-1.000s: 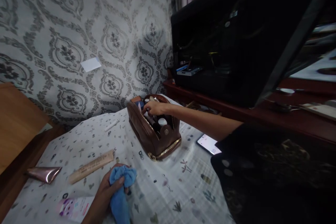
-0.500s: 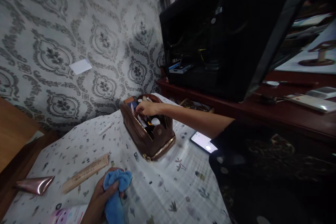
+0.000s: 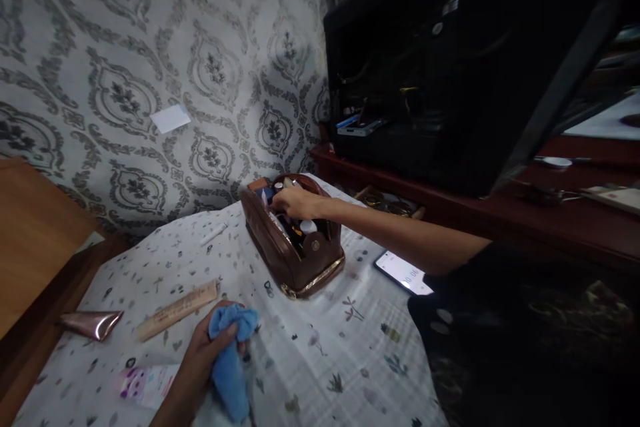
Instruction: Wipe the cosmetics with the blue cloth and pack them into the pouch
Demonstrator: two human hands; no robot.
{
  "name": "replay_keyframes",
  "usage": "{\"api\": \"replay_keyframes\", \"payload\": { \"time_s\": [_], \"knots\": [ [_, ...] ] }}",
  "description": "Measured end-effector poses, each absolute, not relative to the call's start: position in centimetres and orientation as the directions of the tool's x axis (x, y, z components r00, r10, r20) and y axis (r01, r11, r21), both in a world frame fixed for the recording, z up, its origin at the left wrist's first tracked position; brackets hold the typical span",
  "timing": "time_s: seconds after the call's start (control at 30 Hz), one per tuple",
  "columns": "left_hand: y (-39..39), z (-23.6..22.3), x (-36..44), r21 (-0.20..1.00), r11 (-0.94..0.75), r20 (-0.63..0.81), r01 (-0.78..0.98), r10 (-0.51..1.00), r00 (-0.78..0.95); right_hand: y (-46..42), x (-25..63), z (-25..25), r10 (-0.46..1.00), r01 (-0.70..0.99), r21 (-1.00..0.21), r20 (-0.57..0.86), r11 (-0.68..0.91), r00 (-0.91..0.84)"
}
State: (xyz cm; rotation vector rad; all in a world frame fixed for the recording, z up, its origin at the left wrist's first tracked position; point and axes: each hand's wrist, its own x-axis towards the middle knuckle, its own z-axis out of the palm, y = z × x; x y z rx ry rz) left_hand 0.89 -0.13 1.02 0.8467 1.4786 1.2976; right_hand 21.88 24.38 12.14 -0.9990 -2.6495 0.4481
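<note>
My left hand [image 3: 213, 340] is closed around a crumpled blue cloth [image 3: 230, 373] above the patterned sheet, one end of it hanging down. My right hand [image 3: 295, 202] reaches into the open top of a brown cosmetic bag [image 3: 300, 267] with a gold zip. Its fingers are curled together among the bag's contents, and whatever they grip is hidden. Inside the bag, a white round cap [image 3: 308, 227] and several small items show beside that hand.
On the sheet [image 3: 320, 360] lie a beige tube [image 3: 177, 310], a shiny pink tube [image 3: 95, 324], a white-and-purple tube [image 3: 150, 383] and a slim white stick [image 3: 214, 233]. A lit phone [image 3: 403, 272] rests right of the bag. A big black screen [image 3: 425, 80] stands behind.
The view has shifted a little, so everything sits further right. My right hand stays in the bag, its fingers slightly shifted. The left still grips the cloth.
</note>
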Motion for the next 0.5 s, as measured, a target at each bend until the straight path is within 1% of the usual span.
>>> {"api": "replay_keyframes", "payload": {
  "time_s": [0.07,0.13,0.2,0.23,0.27,0.3,0.33,0.37,0.4,0.43,0.5],
  "knots": [
    [0.4,2.2,0.3,0.982,0.186,-0.171,0.023,0.938,-0.300,23.5,22.3,12.4,0.696,0.613,-0.355,0.186,0.706,-0.694],
    [1.6,3.9,-0.9,0.970,0.158,-0.108,0.184,0.960,-0.257,22.3,22.7,12.6,0.715,0.628,-0.346,0.263,0.697,-0.648],
    [3.7,5.7,-2.7,0.937,0.090,-0.021,0.336,0.979,-0.202,20.6,22.9,12.6,0.708,0.611,-0.359,0.388,0.705,-0.590],
    [5.2,6.4,-3.7,0.914,0.053,0.039,0.402,0.975,-0.217,19.6,22.9,12.4,0.679,0.574,-0.366,0.454,0.733,-0.577],
    [6.8,6.9,-4.8,0.867,0.032,0.095,0.497,0.969,-0.227,18.5,22.8,12.1,0.631,0.519,-0.363,0.511,0.774,-0.583],
    [8.6,7.2,-5.9,0.779,0.015,0.166,0.627,0.959,-0.229,17.2,22.6,11.6,0.575,0.461,-0.348,0.570,0.816,-0.587],
    [10.4,7.3,-6.9,0.637,0.035,0.230,0.770,0.945,-0.234,15.9,22.2,11.1,0.502,0.387,-0.322,0.613,0.864,-0.610],
    [12.3,7.1,-7.9,0.473,0.104,0.257,0.875,0.933,-0.250,14.7,21.8,10.5,0.414,0.306,-0.280,0.643,0.910,-0.644],
    [14.0,6.7,-8.6,0.419,0.145,0.259,0.896,0.927,-0.271,13.5,21.3,9.7,0.331,0.230,-0.238,0.660,0.943,-0.674],
    [15.6,6.2,-9.2,0.391,0.177,0.250,0.903,0.924,-0.289,12.4,20.8,9.0,0.277,0.189,-0.204,0.653,0.961,-0.705],
    [17.9,4.7,-9.7,0.331,0.226,0.215,0.916,0.927,-0.307,10.8,19.7,7.3,0.209,0.131,-0.170,0.611,0.977,-0.763]
  ]
}}
